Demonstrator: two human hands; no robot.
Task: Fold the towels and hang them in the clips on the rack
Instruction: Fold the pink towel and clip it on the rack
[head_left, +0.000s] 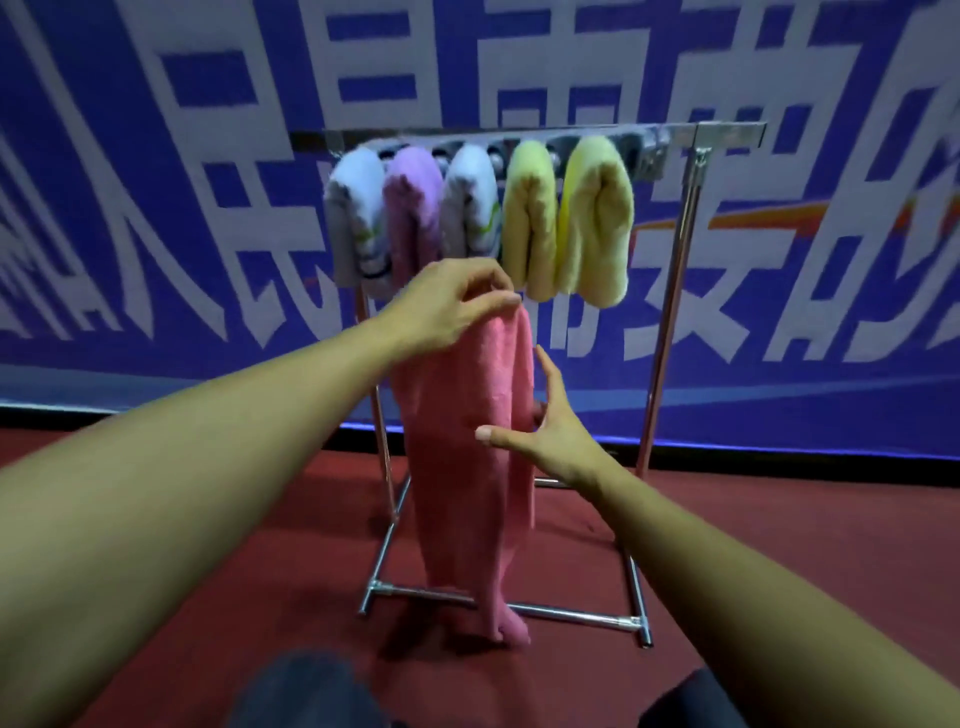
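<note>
Left hand pinches limp, fuzzy pink towel, hanging long.

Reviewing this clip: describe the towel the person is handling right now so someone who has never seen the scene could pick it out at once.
Find the metal rack standing on the red floor before the blue banner, with five folded towels clipped along its top bar. In front of it, below that row, hangs the pink towel, pinched at its top by the left hand while the right hand reaches toward its edge. It alone is pink, unclipped and hanging long.

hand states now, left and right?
Left hand: pinches top of hanging pink terry towel.
Right hand: open, fingers spread beside the towel, holding nothing.
</note>
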